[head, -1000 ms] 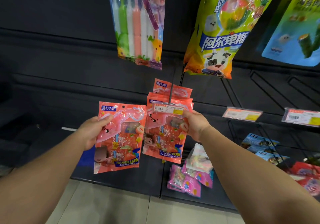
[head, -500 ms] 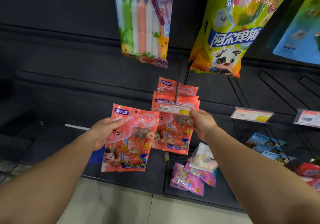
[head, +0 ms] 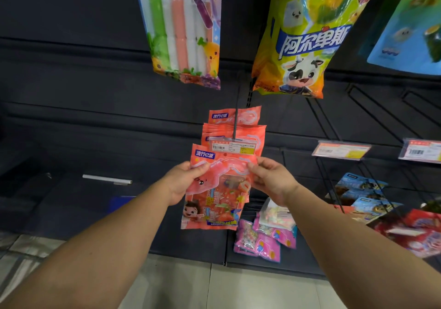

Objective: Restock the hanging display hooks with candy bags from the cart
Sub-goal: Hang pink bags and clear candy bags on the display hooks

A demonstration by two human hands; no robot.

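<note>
Two hands hold one coral-pink candy bag by its upper corners: our left hand pinches the left edge with the thumb across the front, and our right hand pinches the right edge near the header. We carry the bag just below the price tag at the tip of the display hook, on which a stack of matching hung bags sits farther back. We judge the step in hand to be lining up the bag for hanging; it is not yet on the hook. The next move calls for raising the header so its hang hole meets the hook tip, past the tag, then sliding the bag back against the stack. Whether the hole is aligned cannot be told.
</note>
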